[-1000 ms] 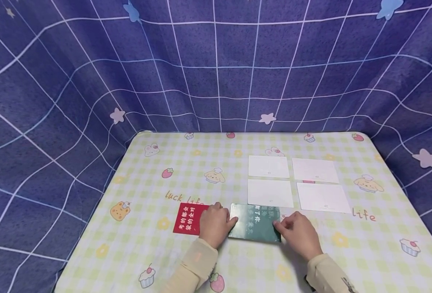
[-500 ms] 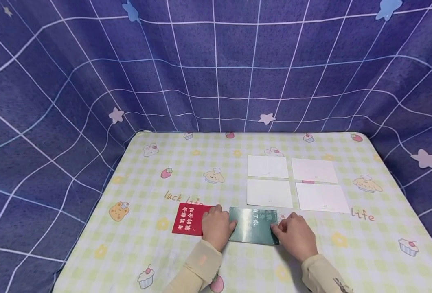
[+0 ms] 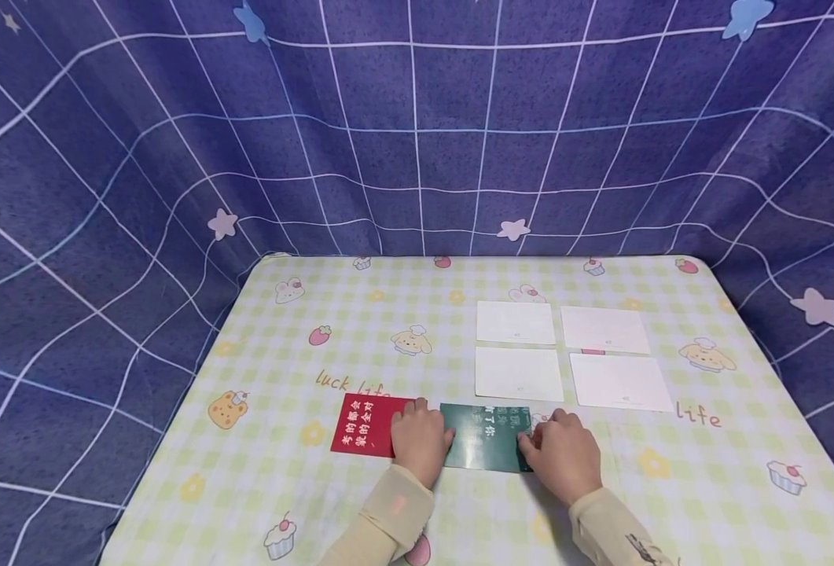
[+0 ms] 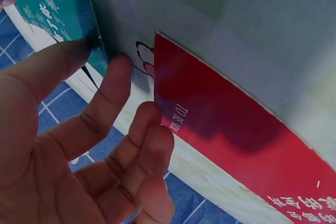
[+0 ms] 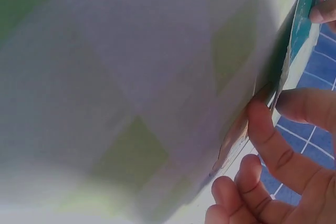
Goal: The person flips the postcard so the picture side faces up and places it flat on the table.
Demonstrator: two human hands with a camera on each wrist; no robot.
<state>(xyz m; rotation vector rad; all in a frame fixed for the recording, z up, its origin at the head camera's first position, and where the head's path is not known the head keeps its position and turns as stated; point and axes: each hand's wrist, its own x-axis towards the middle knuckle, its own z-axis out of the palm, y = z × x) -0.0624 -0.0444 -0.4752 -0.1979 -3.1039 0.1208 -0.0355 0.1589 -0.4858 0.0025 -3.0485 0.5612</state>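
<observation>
— See the green card [image 3: 480, 444]?
— Yes, right between the left hand [image 3: 420, 442] and the right hand [image 3: 565, 457].
— Held how?
— Pinched at its right edge by the right thumb and index finger, and at its left edge by the left thumb and index finger.
— And just left of the green card?
— Find a red card [image 3: 363, 428] with white lettering, partly hidden by the left hand.
— Beyond the green card, toward the right?
— Count four white cards [image 3: 519, 372] in two rows. Around the green card, note a checked tablecloth [image 3: 247, 479]; far beyond it, a blue curtain [image 3: 452, 149].
</observation>
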